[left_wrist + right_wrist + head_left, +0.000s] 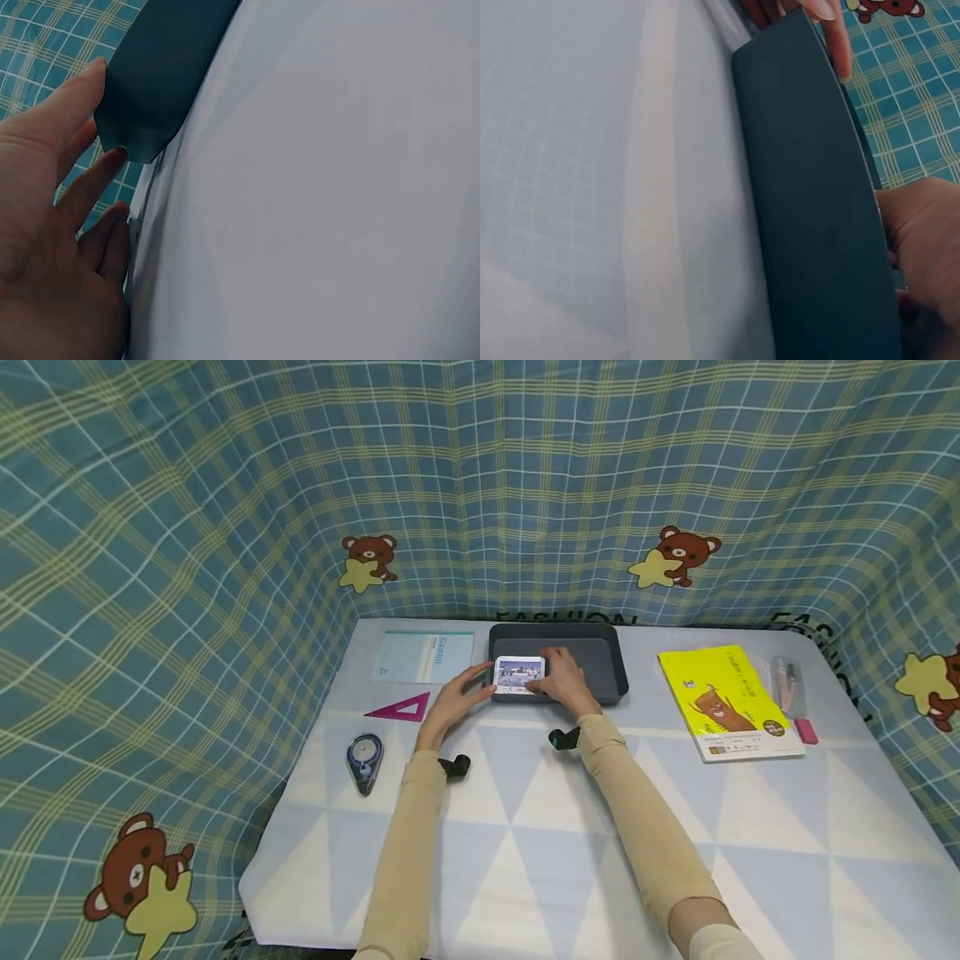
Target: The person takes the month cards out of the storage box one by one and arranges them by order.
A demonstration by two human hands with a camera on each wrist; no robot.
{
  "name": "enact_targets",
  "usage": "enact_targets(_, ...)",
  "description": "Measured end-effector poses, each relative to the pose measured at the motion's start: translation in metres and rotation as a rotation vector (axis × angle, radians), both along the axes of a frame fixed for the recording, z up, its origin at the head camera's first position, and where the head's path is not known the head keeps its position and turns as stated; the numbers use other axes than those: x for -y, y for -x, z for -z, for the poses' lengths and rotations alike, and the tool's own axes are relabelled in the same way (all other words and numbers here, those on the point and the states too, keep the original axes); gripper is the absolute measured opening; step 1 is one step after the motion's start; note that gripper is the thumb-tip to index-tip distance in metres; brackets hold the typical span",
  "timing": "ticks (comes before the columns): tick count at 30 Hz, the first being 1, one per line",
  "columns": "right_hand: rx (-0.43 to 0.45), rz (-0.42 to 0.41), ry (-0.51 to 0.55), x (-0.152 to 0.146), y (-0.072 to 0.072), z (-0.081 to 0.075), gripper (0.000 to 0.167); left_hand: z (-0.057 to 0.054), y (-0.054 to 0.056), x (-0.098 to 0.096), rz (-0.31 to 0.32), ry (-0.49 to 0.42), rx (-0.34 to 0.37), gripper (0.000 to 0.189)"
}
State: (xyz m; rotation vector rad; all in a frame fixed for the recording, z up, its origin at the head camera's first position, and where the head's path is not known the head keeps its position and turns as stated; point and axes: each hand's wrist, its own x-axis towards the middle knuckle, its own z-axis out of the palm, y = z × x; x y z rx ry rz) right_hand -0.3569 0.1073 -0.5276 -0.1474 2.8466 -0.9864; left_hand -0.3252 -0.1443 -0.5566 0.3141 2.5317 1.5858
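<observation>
A dark grey tray (pixel 592 656) stands at the table's back middle, its front wall (pixel 161 67) close up in the left wrist view. Over the tray's left front part is a white-bordered picture card (pixel 519 673) with printed lettering along its lower edge. My right hand (pixel 564 681) reaches over the tray's front wall and pinches the card's right side, with the thumb on its face. At the tray's left front corner is my left hand (pixel 452 703), with fairly straight fingers touching the corner close to the card's left edge. The tray wall hides part of the right fingers in the right wrist view.
Left of the tray lie a pale blue "Gambit" packet (pixel 423 657), a magenta set square (pixel 401 707) and a blue correction tape (pixel 364 762). To the right are a yellow book (pixel 723 706), a clear pouch (pixel 787 685) and a pink eraser (pixel 806 731). Checked cloth hangs behind.
</observation>
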Motion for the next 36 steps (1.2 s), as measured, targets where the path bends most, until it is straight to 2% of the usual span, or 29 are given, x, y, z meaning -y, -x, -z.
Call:
enact_targets(3,-0.026,0.013,0.055,0.002,-0.002,0.001,0.068,0.000,-0.001,0.002,0.004,-0.013,0.012,0.066)
enact_targets(9,-0.064,0.030,0.287,0.008,-0.006,0.004,0.045,0.004,-0.006,0.009,-0.011,-0.040,0.028,0.064)
enact_targets(12,-0.106,0.051,0.355,0.007,-0.007,0.004,0.037,0.006,-0.006,0.009,-0.003,-0.033,0.028,0.063)
enact_targets(19,-0.212,0.112,0.377,-0.010,-0.014,0.000,0.033,0.005,-0.007,0.005,0.021,-0.044,0.021,0.061)
enact_targets(22,-0.242,0.150,0.381,-0.022,-0.027,-0.008,0.035,0.004,-0.006,0.003,0.033,-0.070,0.028,0.062)
enact_targets(25,-0.250,0.175,0.362,-0.032,-0.048,-0.018,0.035,0.002,-0.005,0.000,0.054,-0.083,0.035,0.063)
enact_targets(28,-0.248,0.156,0.330,-0.034,-0.071,-0.022,0.036,-0.001,-0.002,-0.001,0.070,-0.090,0.031,0.063)
enact_targets(32,-0.205,0.078,0.290,-0.024,-0.097,-0.017,0.037,-0.003,0.001,0.002,0.060,-0.080,0.021,0.063)
enact_targets(36,-0.163,0.029,0.262,-0.008,-0.109,-0.006,0.034,-0.003,0.001,0.007,0.044,-0.071,0.025,0.065)
